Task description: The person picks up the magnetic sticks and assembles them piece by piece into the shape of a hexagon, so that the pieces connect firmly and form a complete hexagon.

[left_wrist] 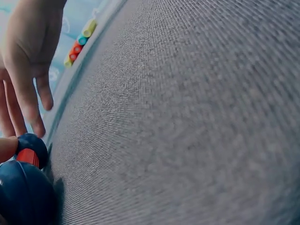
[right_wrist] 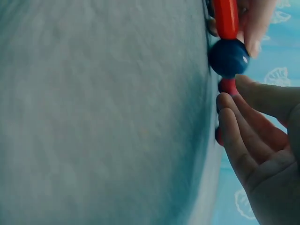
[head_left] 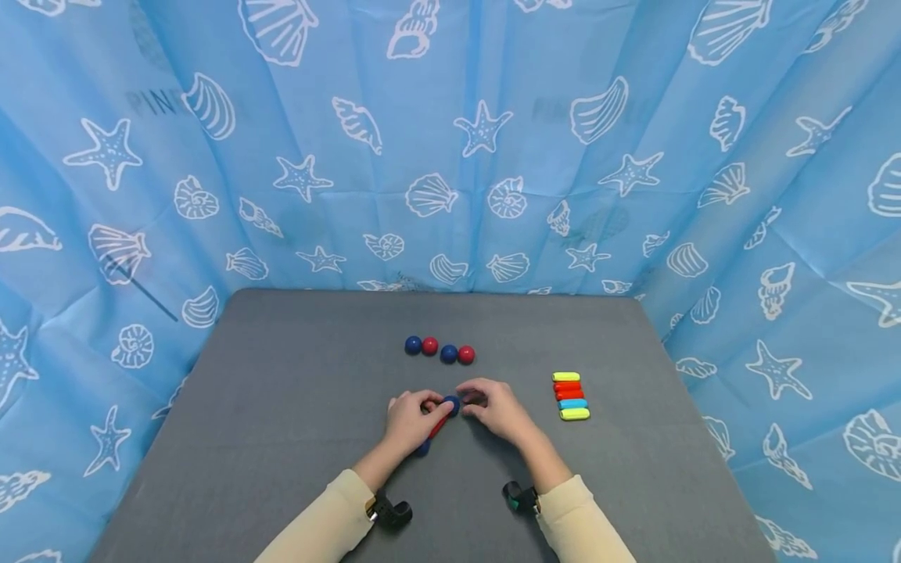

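A red stick [head_left: 438,428] joins two blue balls on the grey table, one at each end. At its far end my left hand [head_left: 410,418] pinches the far blue ball [head_left: 451,405] between thumb and fingers. The near blue ball [head_left: 422,449] lies below that hand and looms large in the left wrist view. Just right of the far ball is my right hand [head_left: 501,408], its fingers loosely bent with nothing between them. In the right wrist view, its thumb [right_wrist: 262,96] comes close beside the blue ball [right_wrist: 228,58].
Beyond the hands, blue and red balls lie in two pairs, among them a blue ball [head_left: 413,345] and a red ball [head_left: 466,355]. To the right, several short sticks lie side by side, including a blue stick [head_left: 572,404]. A shell-patterned curtain [head_left: 450,156] hangs behind the table [head_left: 317,352].
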`<action>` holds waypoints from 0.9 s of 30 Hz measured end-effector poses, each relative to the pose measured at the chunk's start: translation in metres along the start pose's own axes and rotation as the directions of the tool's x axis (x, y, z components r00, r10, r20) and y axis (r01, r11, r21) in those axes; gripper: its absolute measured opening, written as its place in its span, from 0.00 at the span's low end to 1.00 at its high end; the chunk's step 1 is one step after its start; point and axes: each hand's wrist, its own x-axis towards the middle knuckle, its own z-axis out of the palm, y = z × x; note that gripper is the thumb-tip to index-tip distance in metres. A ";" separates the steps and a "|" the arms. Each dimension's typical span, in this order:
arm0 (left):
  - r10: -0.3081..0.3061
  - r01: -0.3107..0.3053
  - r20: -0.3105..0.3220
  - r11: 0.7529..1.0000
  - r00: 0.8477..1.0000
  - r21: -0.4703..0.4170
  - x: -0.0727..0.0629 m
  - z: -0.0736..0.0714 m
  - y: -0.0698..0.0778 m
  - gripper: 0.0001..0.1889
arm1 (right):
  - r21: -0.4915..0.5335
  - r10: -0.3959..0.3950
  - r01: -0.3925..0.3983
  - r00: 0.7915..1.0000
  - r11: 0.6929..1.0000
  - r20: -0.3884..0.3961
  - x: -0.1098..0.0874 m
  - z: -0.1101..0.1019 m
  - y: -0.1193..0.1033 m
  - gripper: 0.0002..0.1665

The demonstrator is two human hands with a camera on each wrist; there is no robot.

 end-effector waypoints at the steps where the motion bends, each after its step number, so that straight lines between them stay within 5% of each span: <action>1: -0.001 0.001 -0.001 1.000 1.000 -0.003 0.000 0.000 0.001 0.16 | -0.008 0.000 0.000 1.000 1.000 -0.012 -0.002 -0.003 0.000 0.20; 10: -0.004 0.003 0.027 0.999 1.000 0.035 -0.005 0.000 0.007 0.15 | -0.049 -0.019 0.012 0.990 0.999 -0.138 -0.021 -0.027 0.003 0.20; 18: -0.003 0.004 0.044 1.000 0.999 -0.022 -0.005 -0.005 0.005 0.13 | -0.105 -0.008 -0.017 0.972 0.994 -0.236 -0.043 -0.048 0.014 0.20; 27: 0.004 -0.001 0.073 0.999 0.997 -0.045 -0.001 -0.004 -0.001 0.13 | -0.273 -0.008 -0.075 0.956 0.959 -0.292 -0.070 -0.070 0.033 0.21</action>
